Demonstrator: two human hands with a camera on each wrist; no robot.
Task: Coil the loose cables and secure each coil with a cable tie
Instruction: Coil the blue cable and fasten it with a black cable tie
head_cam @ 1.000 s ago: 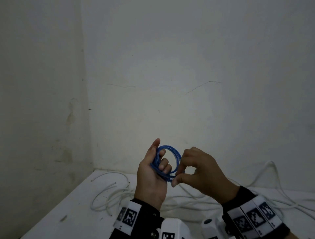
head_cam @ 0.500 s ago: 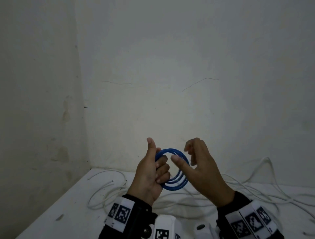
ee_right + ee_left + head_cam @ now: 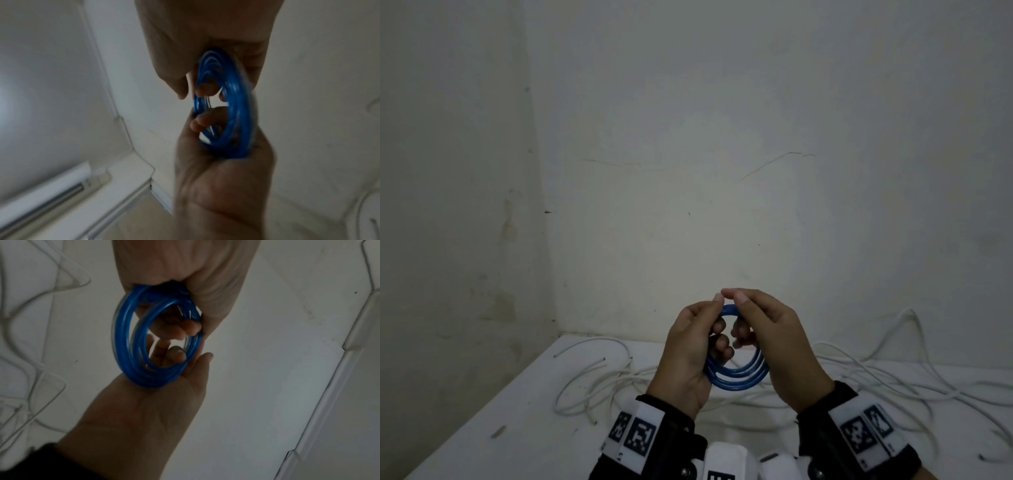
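White table's (image 3: pixel 482 428) corner, both hands' fingers (image 3: pixel 717 346) curled around blue coil (image 3: pixel 738 378) above.

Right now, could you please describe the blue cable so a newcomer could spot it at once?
Above the white table in the corner, both hands meet in mid-air. Between the left hand and right hand sits the blue cable, a small tight coil, unlike the loose white cables beneath.

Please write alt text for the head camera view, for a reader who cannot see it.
Two hands hold a small blue cable coil upright in front of a pale wall: the left hand and right hand each curl fingers around its sides. Below, loose white cables sprawl across a white table.
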